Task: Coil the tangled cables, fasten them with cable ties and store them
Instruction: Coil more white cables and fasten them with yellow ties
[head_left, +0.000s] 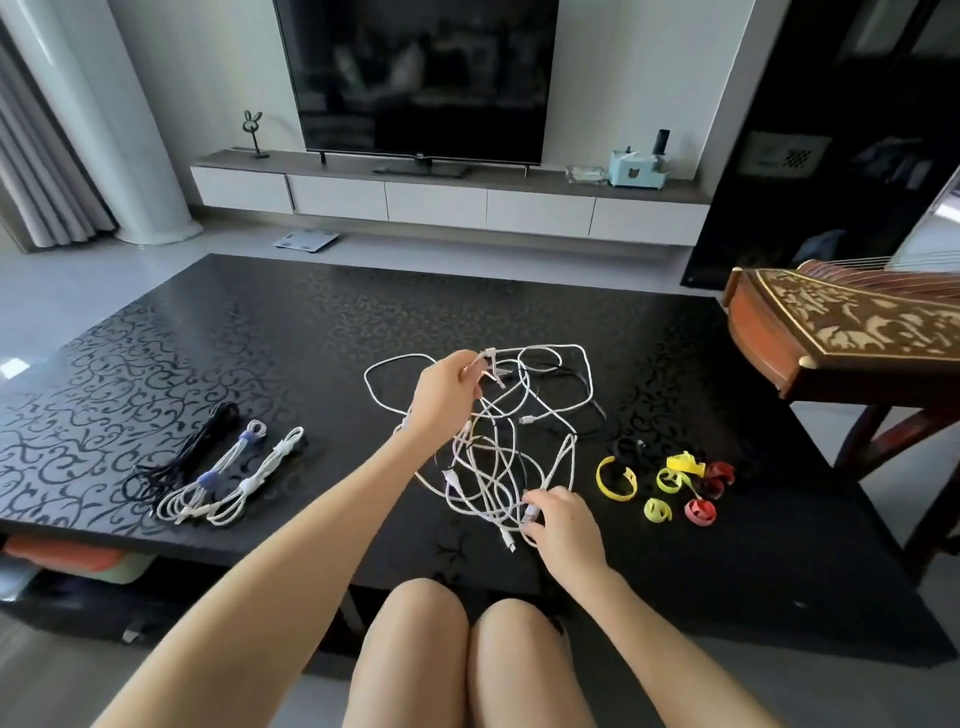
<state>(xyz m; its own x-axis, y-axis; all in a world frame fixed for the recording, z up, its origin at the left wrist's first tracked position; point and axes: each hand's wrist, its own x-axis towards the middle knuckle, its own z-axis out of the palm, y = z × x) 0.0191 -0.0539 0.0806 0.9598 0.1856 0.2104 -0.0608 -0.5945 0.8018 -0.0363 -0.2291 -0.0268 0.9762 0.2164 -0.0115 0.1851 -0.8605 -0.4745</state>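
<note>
Bare knees (441, 649) sit closest, below the near edge of the black patterned table (260, 322). Between the left hand (441, 395) and the right hand (563, 522) lies the tangle of white cables (498, 457), its loose loops spread on the table. Well outside the left hand lie three bundles (218, 478), already coiled and tied. Just outside the right hand sits a cluster of yellow, red and black cable ties (670, 478). The left hand pinches a plug end lifted at the tangle's far side, and the right hand grips a strand at its near side. Untangling looks like the step in hand. Next, one cable must be drawn free before it can be coiled.

soft daylight; edges bowed (slightly blurry)
</note>
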